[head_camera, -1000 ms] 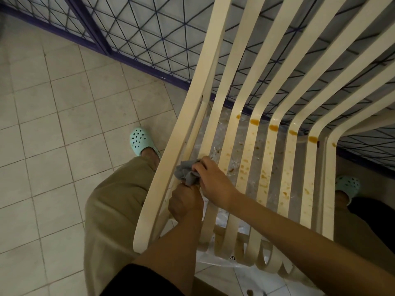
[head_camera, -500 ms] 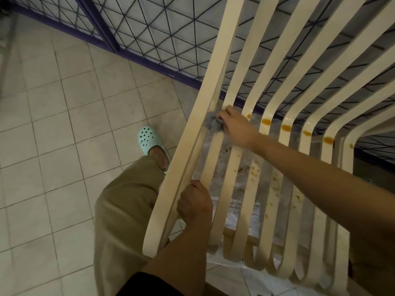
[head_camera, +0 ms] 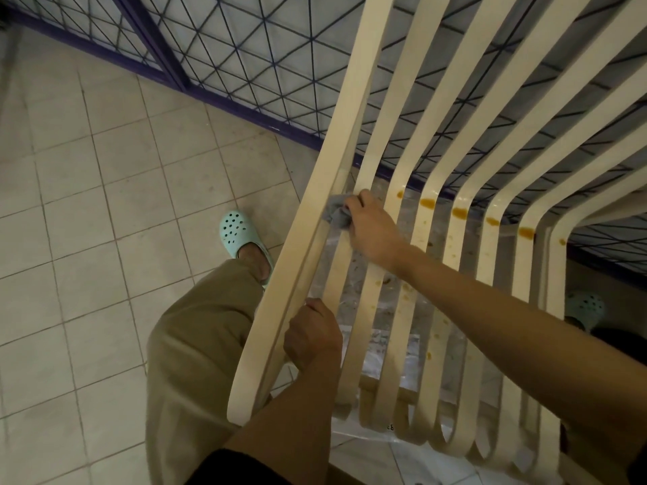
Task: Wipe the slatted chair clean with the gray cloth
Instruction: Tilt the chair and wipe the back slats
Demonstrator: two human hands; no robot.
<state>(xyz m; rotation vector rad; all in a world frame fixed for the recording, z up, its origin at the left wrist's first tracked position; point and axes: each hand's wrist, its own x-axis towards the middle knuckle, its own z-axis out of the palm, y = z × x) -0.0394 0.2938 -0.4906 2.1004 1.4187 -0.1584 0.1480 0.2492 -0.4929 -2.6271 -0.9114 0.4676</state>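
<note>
I'm on the wiping step: the chair [head_camera: 451, 176] fills my view, my right hand [head_camera: 373, 229] pinching the bunched cloth [head_camera: 338, 215] against the second slat near the seat bend, my left hand [head_camera: 313, 336] curled round the outer rail to steady it. Next, I judge, the cloth must cross rightward to the orange stains [head_camera: 428, 203] along the bend, pressing firmly. The chair's top and legs are cut off, and most of the cloth hides under my fingers.
</note>
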